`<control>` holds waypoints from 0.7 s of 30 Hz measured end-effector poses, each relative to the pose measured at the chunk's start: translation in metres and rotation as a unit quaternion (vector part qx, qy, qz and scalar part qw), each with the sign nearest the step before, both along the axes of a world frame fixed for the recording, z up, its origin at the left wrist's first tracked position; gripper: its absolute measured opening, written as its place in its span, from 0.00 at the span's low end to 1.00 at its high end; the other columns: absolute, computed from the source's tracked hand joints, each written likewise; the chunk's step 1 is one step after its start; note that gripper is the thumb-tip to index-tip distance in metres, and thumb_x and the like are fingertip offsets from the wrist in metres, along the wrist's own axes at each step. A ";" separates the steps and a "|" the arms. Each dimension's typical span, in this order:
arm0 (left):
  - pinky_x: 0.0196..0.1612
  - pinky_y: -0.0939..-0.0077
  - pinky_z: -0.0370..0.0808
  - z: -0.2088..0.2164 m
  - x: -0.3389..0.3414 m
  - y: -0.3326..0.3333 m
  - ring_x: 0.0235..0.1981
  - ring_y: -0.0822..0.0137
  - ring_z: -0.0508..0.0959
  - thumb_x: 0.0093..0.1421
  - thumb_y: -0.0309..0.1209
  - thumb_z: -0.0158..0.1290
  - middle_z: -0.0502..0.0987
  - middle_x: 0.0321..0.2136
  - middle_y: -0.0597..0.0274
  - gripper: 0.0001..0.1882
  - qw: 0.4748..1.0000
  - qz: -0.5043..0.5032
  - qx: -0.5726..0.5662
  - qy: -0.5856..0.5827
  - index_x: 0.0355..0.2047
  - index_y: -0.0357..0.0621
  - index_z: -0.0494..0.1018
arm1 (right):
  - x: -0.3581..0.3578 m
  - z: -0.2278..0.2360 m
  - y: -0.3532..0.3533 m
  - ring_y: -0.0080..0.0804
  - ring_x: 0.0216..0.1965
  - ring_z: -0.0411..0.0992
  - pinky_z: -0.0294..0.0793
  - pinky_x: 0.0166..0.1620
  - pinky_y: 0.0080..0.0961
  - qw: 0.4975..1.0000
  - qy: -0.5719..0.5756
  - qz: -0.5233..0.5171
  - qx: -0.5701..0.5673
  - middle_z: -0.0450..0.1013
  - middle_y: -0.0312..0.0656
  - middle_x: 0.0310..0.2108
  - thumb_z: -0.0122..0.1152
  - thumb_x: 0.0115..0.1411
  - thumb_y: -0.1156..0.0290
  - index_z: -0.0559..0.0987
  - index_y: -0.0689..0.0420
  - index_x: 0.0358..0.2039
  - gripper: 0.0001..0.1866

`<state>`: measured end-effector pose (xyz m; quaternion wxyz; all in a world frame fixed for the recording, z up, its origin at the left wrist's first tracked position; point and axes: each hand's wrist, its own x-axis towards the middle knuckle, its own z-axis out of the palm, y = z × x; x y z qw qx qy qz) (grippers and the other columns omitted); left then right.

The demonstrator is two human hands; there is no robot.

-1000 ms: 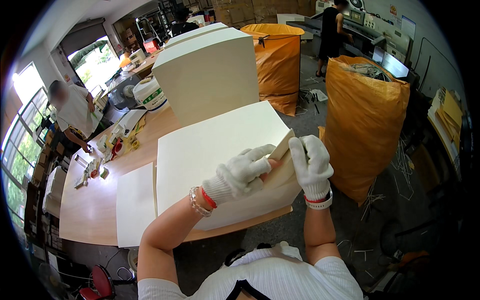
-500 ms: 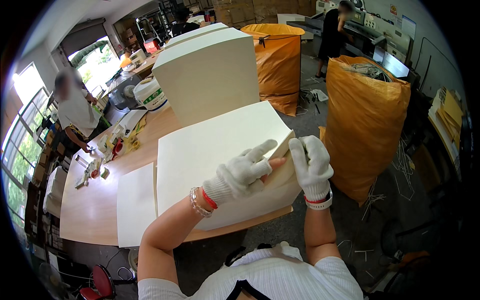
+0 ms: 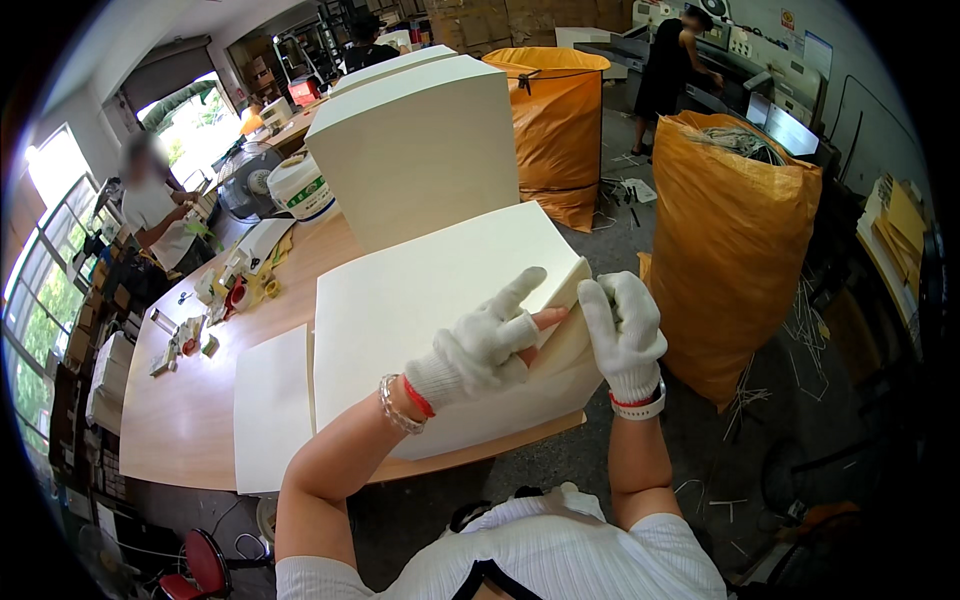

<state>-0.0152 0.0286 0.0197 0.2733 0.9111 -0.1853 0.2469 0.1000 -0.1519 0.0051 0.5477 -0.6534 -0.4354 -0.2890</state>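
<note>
A thick stack of large cream-white paper sheets [image 3: 430,270] lies in front of me on the table's near right part. Its right front corner [image 3: 568,290] is bent upward. My right hand [image 3: 625,330], in a white knit glove, pinches the raised sheets between thumb and curled fingers. My left hand [image 3: 485,345], gloved too, rests over the stack's front edge with its fingers apart. One of its fingertips is bare and touches the lifted sheets; the index finger points out above the paper. How many sheets are raised, I cannot tell.
Taller paper stacks [image 3: 415,150] stand behind. Left lie a lower white stack [image 3: 272,410], tape rolls [image 3: 240,295] and a white tub [image 3: 298,187] on the wooden table [image 3: 180,420]. Orange sacks [image 3: 735,260] stand right, with strips on the floor. Other people work left and far back.
My left hand's index finger has shifted slightly left and up, and its bare fingertip lies a little higher. The person at the left has raised their hands from the table.
</note>
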 end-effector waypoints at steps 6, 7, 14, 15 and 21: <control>0.41 0.67 0.81 0.012 -0.002 -0.002 0.43 0.50 0.82 0.48 0.17 0.66 0.66 0.64 0.35 0.19 0.995 -0.017 -0.034 0.088 0.41 0.44 0.78 | 0.002 -0.002 0.001 0.42 0.28 0.72 0.71 0.31 0.35 1.000 0.013 -0.018 -0.007 0.70 0.43 0.27 0.63 0.63 0.79 0.78 0.62 0.35 0.02; 0.42 0.67 0.81 0.008 -0.003 -0.003 0.44 0.49 0.82 0.48 0.18 0.67 0.66 0.64 0.36 0.20 0.997 -0.004 -0.027 0.075 0.41 0.44 0.78 | 0.002 -0.003 0.001 0.42 0.28 0.72 0.71 0.31 0.35 1.000 0.013 -0.021 -0.009 0.70 0.43 0.26 0.63 0.63 0.79 0.78 0.62 0.35 0.02; 0.43 0.66 0.81 -0.005 0.000 0.002 0.48 0.45 0.82 0.47 0.18 0.68 0.65 0.65 0.36 0.22 0.999 0.013 -0.044 0.017 0.44 0.46 0.80 | 0.004 -0.005 0.003 0.41 0.27 0.72 0.71 0.30 0.35 0.999 -0.034 -0.029 0.002 0.71 0.43 0.26 0.64 0.63 0.77 0.77 0.63 0.33 0.04; 0.42 0.66 0.81 -0.001 0.000 -0.001 0.47 0.46 0.83 0.47 0.17 0.66 0.65 0.65 0.36 0.22 0.999 0.015 -0.027 0.013 0.44 0.46 0.80 | 0.003 -0.004 0.002 0.41 0.27 0.72 0.70 0.30 0.35 1.000 0.002 -0.024 -0.003 0.71 0.43 0.26 0.64 0.63 0.77 0.76 0.63 0.33 0.05; 0.40 0.67 0.81 0.010 0.001 -0.004 0.42 0.49 0.84 0.47 0.13 0.56 0.68 0.63 0.37 0.25 1.000 -0.015 0.019 0.009 0.46 0.46 0.79 | 0.003 -0.002 0.003 0.42 0.26 0.70 0.70 0.30 0.36 0.999 0.047 -0.004 0.005 0.70 0.43 0.25 0.64 0.64 0.76 0.75 0.62 0.31 0.07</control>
